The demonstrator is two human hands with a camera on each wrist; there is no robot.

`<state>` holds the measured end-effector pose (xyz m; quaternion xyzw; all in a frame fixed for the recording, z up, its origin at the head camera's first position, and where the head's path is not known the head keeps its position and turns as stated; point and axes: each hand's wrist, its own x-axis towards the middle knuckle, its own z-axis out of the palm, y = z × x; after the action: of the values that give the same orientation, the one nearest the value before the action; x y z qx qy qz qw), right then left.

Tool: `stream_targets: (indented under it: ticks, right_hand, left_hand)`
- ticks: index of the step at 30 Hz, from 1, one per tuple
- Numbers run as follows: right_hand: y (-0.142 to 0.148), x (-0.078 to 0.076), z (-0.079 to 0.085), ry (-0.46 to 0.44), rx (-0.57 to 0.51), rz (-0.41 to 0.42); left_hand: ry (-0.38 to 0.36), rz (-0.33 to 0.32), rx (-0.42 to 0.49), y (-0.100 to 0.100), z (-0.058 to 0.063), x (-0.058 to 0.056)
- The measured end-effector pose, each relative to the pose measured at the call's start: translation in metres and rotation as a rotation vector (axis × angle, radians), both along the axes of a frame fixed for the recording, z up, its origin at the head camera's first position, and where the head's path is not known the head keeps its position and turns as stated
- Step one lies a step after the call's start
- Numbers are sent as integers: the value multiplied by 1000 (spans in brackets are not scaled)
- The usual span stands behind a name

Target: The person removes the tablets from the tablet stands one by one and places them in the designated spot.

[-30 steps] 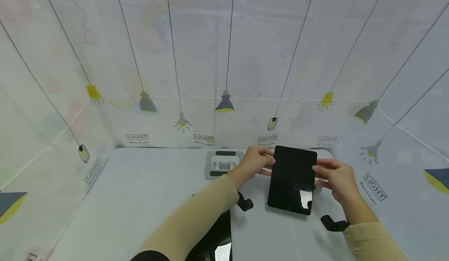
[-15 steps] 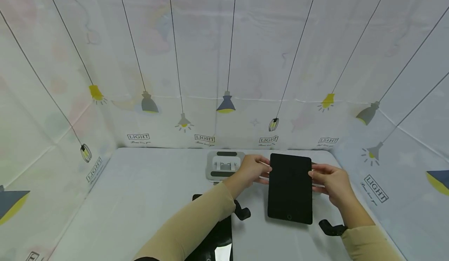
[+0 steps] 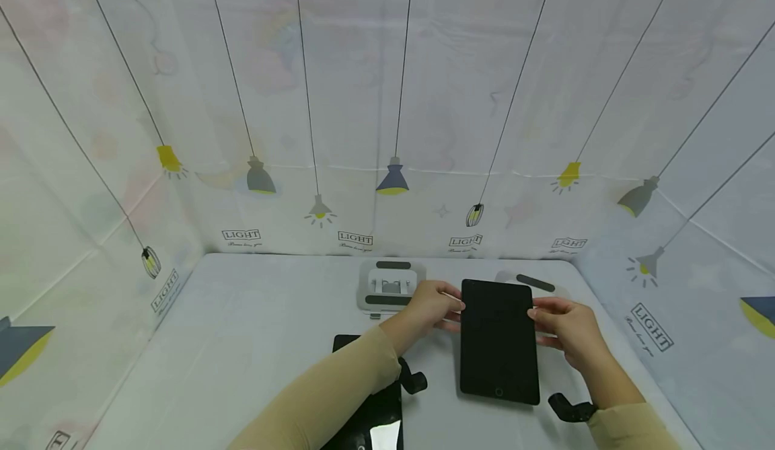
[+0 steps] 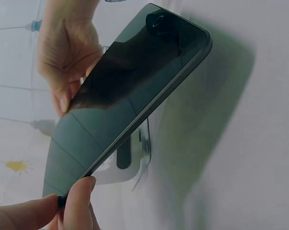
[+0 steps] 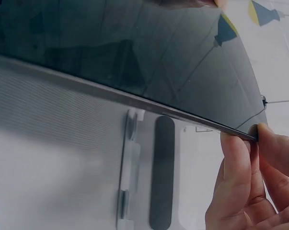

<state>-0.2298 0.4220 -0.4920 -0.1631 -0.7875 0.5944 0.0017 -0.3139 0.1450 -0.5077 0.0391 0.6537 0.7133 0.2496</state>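
Note:
A black tablet (image 3: 499,342) with a round button at its near end is held up off the table, tilted, its screen facing me. My left hand (image 3: 431,307) pinches its left edge near the far end between thumb and fingers. On the opposite edge, my right hand (image 3: 568,329) grips it the same way. The left wrist view shows the tablet's shadow on the table, apart from its lower end. Behind it, partly hidden, lies a white stand (image 3: 534,284) with a dark grey pad (image 5: 162,172).
A second white and grey stand (image 3: 391,286) with dark pads lies at the table's back, left of my left hand. Another black tablet (image 3: 369,418) lies under my left forearm, partly covered by the sleeve. A patterned cloth wall (image 3: 339,100) rises behind the white table (image 3: 260,342).
Both hands have brought the tablet nearer to me, down in the view. The screen's bright reflection is gone. More of the stand behind it now shows.

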Motion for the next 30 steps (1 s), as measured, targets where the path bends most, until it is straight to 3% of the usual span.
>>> stream_targets:
  ticks: [30]
  right_hand:
    - [-14, 23, -33, -130, -106, -25]
  left_hand:
    - [-42, -16, -21, -18, -24, 33]
